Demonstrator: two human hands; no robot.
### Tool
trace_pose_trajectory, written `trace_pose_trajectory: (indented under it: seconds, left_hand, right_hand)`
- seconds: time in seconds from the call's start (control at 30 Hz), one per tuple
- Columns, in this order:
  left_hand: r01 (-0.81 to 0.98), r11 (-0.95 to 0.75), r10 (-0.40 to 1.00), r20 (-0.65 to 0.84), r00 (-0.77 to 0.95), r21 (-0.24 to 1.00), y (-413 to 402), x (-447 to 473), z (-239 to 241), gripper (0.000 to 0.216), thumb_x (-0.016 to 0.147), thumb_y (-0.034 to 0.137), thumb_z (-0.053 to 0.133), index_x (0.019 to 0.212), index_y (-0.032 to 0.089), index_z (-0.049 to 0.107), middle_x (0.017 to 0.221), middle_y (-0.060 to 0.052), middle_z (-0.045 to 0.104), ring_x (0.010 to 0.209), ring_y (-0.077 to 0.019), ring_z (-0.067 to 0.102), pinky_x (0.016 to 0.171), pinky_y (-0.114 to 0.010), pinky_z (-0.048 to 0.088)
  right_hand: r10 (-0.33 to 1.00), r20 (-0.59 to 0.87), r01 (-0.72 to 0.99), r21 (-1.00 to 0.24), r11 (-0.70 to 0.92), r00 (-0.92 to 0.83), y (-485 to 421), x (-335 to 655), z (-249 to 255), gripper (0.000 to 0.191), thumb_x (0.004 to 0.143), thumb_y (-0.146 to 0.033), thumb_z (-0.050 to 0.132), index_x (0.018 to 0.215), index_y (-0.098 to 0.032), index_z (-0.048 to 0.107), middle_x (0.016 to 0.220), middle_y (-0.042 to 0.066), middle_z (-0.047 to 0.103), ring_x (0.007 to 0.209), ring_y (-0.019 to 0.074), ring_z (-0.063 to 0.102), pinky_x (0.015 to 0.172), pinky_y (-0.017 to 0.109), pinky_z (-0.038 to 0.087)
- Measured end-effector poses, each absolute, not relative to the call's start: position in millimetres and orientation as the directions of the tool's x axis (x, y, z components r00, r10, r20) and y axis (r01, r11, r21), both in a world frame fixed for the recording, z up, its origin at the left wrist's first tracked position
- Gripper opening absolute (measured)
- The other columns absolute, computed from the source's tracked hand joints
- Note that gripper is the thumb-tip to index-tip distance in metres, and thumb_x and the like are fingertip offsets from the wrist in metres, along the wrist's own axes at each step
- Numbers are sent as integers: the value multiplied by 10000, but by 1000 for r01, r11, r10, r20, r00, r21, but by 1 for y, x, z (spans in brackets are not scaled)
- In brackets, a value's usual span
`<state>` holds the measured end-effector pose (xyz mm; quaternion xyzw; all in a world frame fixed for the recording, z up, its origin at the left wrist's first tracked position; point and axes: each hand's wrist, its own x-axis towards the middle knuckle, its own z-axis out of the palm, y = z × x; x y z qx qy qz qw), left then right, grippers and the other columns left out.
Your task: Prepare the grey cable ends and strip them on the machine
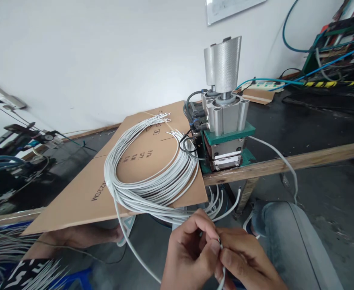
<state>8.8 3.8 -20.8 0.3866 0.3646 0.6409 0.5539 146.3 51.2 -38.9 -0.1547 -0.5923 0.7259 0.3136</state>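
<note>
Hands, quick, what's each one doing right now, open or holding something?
Left hand: closed, thumb and forefinger pinching at the end of a white cable.
Right hand: closed, holding the same cable just below its end.

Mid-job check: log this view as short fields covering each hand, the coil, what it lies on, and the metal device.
Left hand: pinching near the dark tip of a white cable
Right hand: pinching the same cable, beside the left; grip partly hidden
Cable coil: on the cardboard sheet, partly past its near edge
Metal device: right of the coil, at the edge of the black table
</note>
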Motion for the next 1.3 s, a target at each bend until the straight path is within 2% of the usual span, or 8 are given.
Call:
trace_pose_trajectory:
  seconds: [0.13, 0.3, 0.57, 0.77, 0.97, 1.07, 1.13, 1.3]
  left_hand:
    - [-440, -116, 987, 52, -154, 891, 1, 13, -17, 238, 894, 381, 788, 806, 185, 686, 786, 37, 552, 486, -12, 507, 488, -146, 369]
    - [-386, -205, 961, 110, -255, 899, -2, 18, -20, 228, 903, 377, 776, 799, 193, 691, 758, 27, 536, 587, -66, 470, 553, -193, 373]
    - [-400, -234, 942, 105, -319, 886, 0, 24, -24, 305, 873, 433, 789, 742, 196, 649, 747, 26, 514, 647, -113, 478, 629, -246, 418]
    - [-437, -133, 973, 34, -227, 890, -2, 22, -20, 261, 896, 425, 775, 829, 198, 666, 782, 33, 535, 542, -44, 438, 524, -186, 359]
    - [-330, -97, 980, 32, -197, 939, 0, 14, -15, 313, 873, 462, 788, 807, 187, 655, 785, 20, 520, 600, -75, 439, 520, -186, 370]
    - [-306, -62, 987, 13, -158, 950, 2, 10, -10, 333, 860, 454, 783, 785, 183, 605, 781, 23, 501, 587, -79, 413, 492, -197, 342]
    - [-280, -42, 992, 8, -123, 959, 4, 8, -7, 280, 847, 359, 770, 769, 190, 562, 765, 33, 481, 570, -77, 401, 497, -210, 322]
    - [-142, 28, 1000, -26, 12, 990, 10, 2, -3, 178, 751, 191, 642, 741, 217, 466, 706, 55, 427, 551, -78, 347, 500, -240, 239]
  right_hand:
    - [666, 148, -271, -959, -84, -731, 51, 145, -36, 534, 1011, -616, 500, 704, -185, 570, 668, -13, 486, 526, 100, 475, 501, 235, 361]
    - [683, 197, -241, -970, 32, -704, 50, 143, -36, 561, 1011, -629, 478, 639, -210, 481, 643, -10, 452, 560, 122, 488, 475, 229, 359]
    - [683, 187, -234, -972, 24, -706, 49, 142, -44, 530, 1035, -571, 485, 666, -191, 507, 661, -29, 451, 568, 97, 482, 520, 215, 372]
    - [708, 102, -233, -968, -90, -699, 48, 145, -50, 503, 1012, -596, 522, 733, -185, 599, 681, -19, 490, 527, 92, 465, 484, 226, 358]
    - [717, 91, -214, -973, -82, -691, 47, 143, -35, 603, 960, -698, 529, 634, -192, 552, 647, -18, 449, 525, 104, 468, 481, 241, 362]
    - [678, 112, -165, -986, -14, -727, 50, 143, -28, 630, 960, -738, 470, 638, -204, 564, 626, -13, 446, 531, 127, 490, 489, 258, 381]
    - [648, 165, -167, -984, 58, -743, 54, 145, -25, 627, 978, -728, 430, 640, -214, 555, 607, -12, 446, 531, 139, 497, 492, 268, 385]
    - [614, 265, -140, -960, 244, -743, 60, 148, -24, 554, 1042, -602, 400, 671, -221, 558, 649, 8, 527, 585, 149, 526, 543, 268, 407]
